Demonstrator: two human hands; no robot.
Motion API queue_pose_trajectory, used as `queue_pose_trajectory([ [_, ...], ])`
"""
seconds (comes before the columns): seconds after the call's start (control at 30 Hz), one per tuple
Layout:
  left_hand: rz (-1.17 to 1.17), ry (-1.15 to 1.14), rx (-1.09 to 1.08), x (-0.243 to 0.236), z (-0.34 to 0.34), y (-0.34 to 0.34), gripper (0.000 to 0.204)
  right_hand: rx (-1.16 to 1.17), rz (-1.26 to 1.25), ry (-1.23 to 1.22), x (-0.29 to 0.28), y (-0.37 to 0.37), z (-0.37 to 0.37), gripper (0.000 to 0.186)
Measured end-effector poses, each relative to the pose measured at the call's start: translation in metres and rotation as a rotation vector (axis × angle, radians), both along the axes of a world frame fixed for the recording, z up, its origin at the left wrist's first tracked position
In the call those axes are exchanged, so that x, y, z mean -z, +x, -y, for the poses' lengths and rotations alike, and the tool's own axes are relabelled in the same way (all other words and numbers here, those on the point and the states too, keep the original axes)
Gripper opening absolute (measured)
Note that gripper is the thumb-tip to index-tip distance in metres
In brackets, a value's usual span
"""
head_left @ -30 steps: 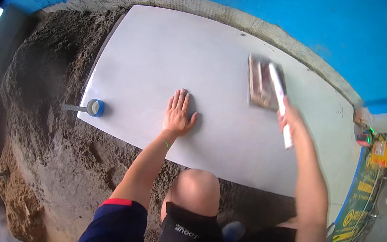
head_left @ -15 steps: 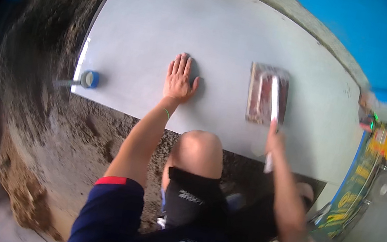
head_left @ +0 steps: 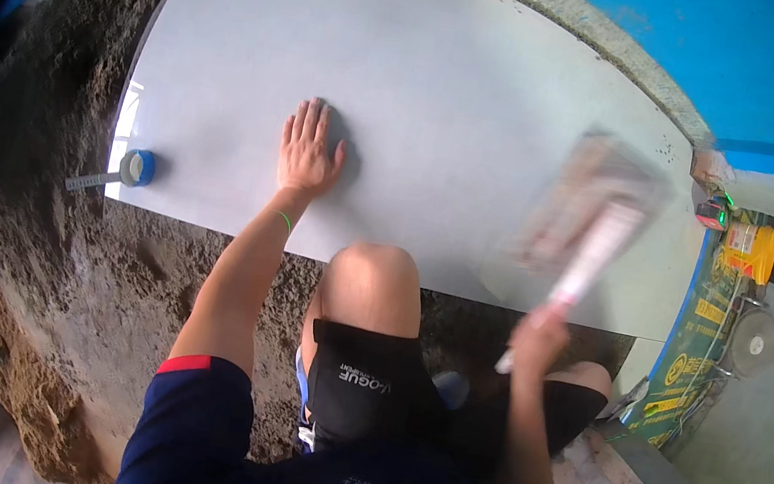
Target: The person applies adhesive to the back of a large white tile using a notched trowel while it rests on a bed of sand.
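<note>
A large pale, glossy tile (head_left: 436,57) lies flat in front of me on a grey mortar bed (head_left: 191,262). My left hand (head_left: 310,154) rests palm down on the tile, left of its middle, with the fingers stretched out. My right hand (head_left: 538,345) is wrapped round the pale handle of a flat, rectangular beater (head_left: 601,200). Its brownish head is smeared by motion over the right part of the tile; whether it touches the surface I cannot tell. At the tile's near left corner sits a round blue-rimmed piece (head_left: 138,167) with a grey strip sticking out.
Rough mortar borders the tile's left and near sides, with a sand heap (head_left: 30,388) at the lower left. A blue wall (head_left: 729,63) rises behind. To the right are a small device with a green light (head_left: 714,213), a yellow bucket (head_left: 752,251) and a printed green sheet (head_left: 685,340).
The beater has swung to the right and tilted, and my right hand has come nearer to my body. My left hand stays flat on the tile. The whole view has shifted slightly.
</note>
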State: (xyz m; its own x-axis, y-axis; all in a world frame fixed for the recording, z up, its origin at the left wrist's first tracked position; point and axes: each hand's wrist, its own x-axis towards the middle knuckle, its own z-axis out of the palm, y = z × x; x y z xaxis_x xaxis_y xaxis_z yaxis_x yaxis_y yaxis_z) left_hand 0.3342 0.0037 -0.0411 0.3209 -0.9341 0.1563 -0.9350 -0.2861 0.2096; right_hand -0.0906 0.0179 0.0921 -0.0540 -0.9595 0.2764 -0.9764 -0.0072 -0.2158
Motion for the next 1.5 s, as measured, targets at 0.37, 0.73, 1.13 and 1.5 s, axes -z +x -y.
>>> queue_pose_trajectory([
  [0.37, 0.052, -0.104, 0.056, 0.0, 0.002, -0.015, 0.053, 0.081, 0.873, 0.934, -0.006, 0.032, 0.131, 0.068],
  [0.73, 0.186, -0.013, 0.014, 0.019, -0.01, -0.005, 0.058, 0.116, 0.779, -0.061, -0.162, -0.068, 0.011, 0.047],
  [1.13, 0.481, 0.342, -0.307, 0.036, -0.01, -0.082, 0.073, 0.521, 0.728, 0.552, 0.092, -0.092, 0.075, 0.08],
  [1.5, 0.174, -0.086, 0.052, 0.042, -0.023, -0.147, 0.075, 0.277, 1.08, 0.421, -0.076, -0.136, 0.129, 0.054],
])
